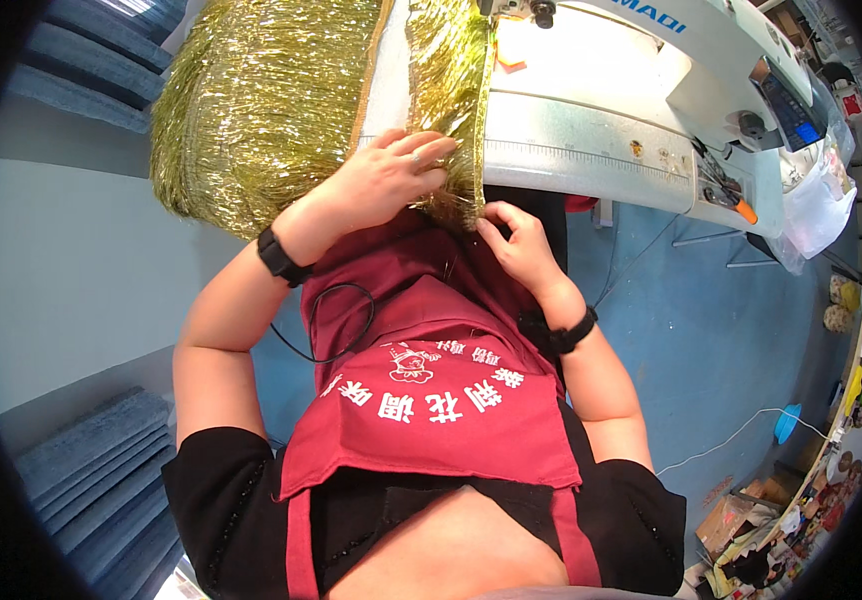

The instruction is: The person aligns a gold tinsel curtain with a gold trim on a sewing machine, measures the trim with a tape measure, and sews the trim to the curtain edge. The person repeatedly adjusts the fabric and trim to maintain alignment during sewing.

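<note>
Gold tinsel fringe (251,110) is piled at the left end of the sewing machine's table and drapes toward my lap. A narrower fringe strip with a braided edge (441,70) lies beside it, with pale backing (387,85) showing between. My left hand (396,172) rests on the fringe, fingers loosely spread and slightly bent. At the lower end of the strip's edge, my right hand (511,240) pinches the trim between thumb and finger. The white sewing machine (701,90) stands above right, its head cut off by the top of the picture.
Tools with an orange handle (745,208) and a plastic bag (816,205) sit at the table's right. A dark red apron (421,300) covers my lap, a black cable looped over it. Blue-grey stacked panels (91,470) stand left; a cluttered bench (831,470) runs along the right.
</note>
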Tool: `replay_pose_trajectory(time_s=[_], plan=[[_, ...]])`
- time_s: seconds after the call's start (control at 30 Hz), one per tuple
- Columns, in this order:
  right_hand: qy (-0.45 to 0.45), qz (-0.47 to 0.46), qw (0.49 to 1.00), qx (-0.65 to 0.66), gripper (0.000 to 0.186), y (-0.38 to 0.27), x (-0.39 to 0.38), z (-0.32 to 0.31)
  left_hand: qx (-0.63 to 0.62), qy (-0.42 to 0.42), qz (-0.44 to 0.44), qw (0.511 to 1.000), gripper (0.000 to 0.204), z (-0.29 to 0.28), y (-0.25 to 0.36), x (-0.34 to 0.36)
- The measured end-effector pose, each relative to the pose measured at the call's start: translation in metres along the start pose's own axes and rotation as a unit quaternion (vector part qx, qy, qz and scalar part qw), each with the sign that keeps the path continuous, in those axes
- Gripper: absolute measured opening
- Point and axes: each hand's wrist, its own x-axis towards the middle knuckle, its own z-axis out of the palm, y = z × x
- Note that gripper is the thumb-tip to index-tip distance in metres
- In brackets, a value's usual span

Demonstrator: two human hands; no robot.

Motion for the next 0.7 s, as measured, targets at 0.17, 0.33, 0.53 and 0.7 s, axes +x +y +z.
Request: replay_pose_trajectory(time_s=[0.17, 0.33, 0.53, 0.7], plan=[[0.066, -0.028, 0.997, 0.023, 0.017, -0.047, -0.027, 0.000, 0.063, -0.034, -0.074, 0.995, 0.019, -0.036, -0.028, -0.039], [0.053, -0.113, 0.991, -0.049, 0.015, -0.085, -0.032, 0.002, -0.033, 0.140, -0.224, 0.964, 0.007, -0.055, 0.018, -0.019], [-0.038, -0.213, 0.974, -0.061, 0.024, -0.087, -0.032, 0.001, -0.091, -0.009, -0.243, 0.966, 0.020, -0.052, 0.077, 0.017], [0.153, -0.186, 0.957, -0.158, 0.022, -0.053, 0.027, -0.051, -0.097, 0.046, -0.220, 0.969, 0.020, -0.060, 0.069, 0.010]])
